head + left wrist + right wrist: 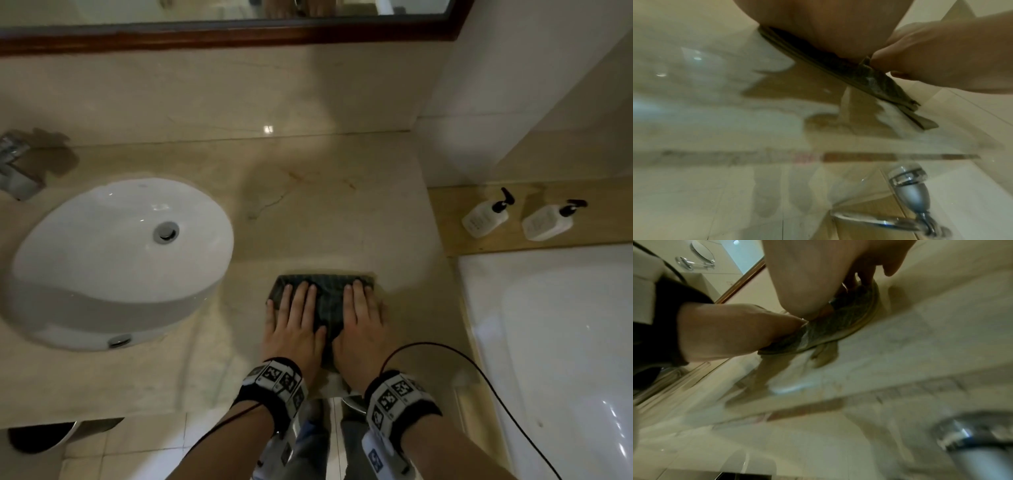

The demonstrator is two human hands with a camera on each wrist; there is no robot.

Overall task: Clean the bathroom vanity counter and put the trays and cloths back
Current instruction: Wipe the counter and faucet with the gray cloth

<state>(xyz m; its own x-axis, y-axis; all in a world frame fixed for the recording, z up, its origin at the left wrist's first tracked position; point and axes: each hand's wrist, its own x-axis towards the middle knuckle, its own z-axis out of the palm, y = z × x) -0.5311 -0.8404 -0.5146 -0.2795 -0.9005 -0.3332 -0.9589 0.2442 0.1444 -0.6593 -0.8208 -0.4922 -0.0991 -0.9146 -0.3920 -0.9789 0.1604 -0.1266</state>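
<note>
A dark grey folded cloth [328, 301] lies flat on the beige marble vanity counter [308, 212], near its front edge and right of the sink. My left hand [294, 315] and right hand [359, 315] both rest palm down on it, side by side, fingers straight and pointing at the wall. In the left wrist view the cloth [869, 81] shows edge-on under my palm, with the right hand [931, 61] beside it. In the right wrist view the cloth [828, 331] lies pressed under both hands. No tray is in view.
A white vessel sink [120, 260] stands on the counter at the left, with a chrome tap [17, 171] behind it. Two white pump bottles [517, 219] lie on a wooden ledge at the right, above a white bathtub [565, 342]. A framed mirror [239, 31] hangs above.
</note>
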